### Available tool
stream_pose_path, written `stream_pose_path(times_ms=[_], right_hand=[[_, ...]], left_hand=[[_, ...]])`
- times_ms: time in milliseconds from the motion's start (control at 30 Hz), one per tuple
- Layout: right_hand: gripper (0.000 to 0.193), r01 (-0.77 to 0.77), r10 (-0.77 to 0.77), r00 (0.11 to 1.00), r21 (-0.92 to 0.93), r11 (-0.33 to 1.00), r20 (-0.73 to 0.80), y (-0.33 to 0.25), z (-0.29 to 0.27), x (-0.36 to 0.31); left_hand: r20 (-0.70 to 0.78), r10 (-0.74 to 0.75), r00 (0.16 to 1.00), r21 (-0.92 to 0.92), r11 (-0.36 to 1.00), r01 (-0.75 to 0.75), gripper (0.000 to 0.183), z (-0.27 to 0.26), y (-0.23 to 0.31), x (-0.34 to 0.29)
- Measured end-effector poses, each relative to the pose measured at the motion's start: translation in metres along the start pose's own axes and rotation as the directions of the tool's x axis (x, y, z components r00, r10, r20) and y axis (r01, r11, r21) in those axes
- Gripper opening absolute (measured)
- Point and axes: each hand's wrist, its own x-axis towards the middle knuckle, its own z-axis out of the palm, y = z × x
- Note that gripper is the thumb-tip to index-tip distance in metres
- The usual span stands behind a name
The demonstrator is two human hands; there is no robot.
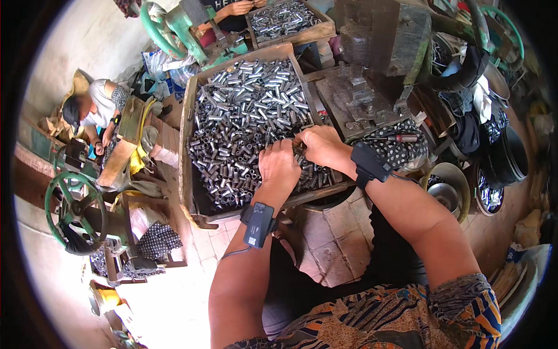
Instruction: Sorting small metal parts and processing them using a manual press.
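Note:
A wooden tray (187, 145) in front of me is heaped with short, shiny metal tubes (250, 99); the nearer ones look darker, and their round open ends show. Over the tray's near right part, my left hand (280, 166) has its fingers curled down at the tubes. Close beside it, my right hand (325, 148) is closed, thumb and fingertips pinched together at the edge of the heap. What lies between the fingers of either hand is too small and covered to make out. Both wrists carry a black strapped device.
Right of the tray stands a greasy metal machine bed (354, 99), with a dotted cloth (401, 142) below it. Buckets (450, 186) stand further right. At left, a green handwheel (75, 212) and a seated person (104, 104) appear. Another tray of tubes (285, 23) is beyond.

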Motion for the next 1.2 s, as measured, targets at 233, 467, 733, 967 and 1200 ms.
stream_pose_path(times_ms=[233,467,733,967,1200], right_hand=[[0.029,-0.165,0.167,0.985,0.402,0.901,0.03,-0.004,-0.006,-0.001],[0.032,-0.336,0.232,0.937,0.85,0.406,0.26,-0.015,-0.015,-0.012],[0.035,-0.284,0.193,0.954,0.894,0.347,0.228,-0.036,-0.011,-0.024],[0.037,-0.25,0.107,0.968,0.869,0.426,0.226,-0.037,-0.007,-0.027],[0.023,-0.213,0.212,0.968,0.888,0.407,0.135,-0.03,-0.007,-0.027]], left_hand=[[-0.072,-0.246,0.966,-0.49,0.853,0.181,0.02,-0.014,-0.015,-0.014],[0.268,-0.39,0.881,-0.92,0.168,0.355,0.015,-0.046,-0.012,-0.016],[0.326,-0.342,0.881,-0.925,0.079,0.372,0.008,-0.056,-0.007,-0.025],[0.332,-0.289,0.898,-0.929,0.067,0.365,0.005,-0.057,0.003,-0.03],[0.254,-0.39,0.885,-0.949,0.074,0.305,0.005,-0.051,-0.01,-0.029]])
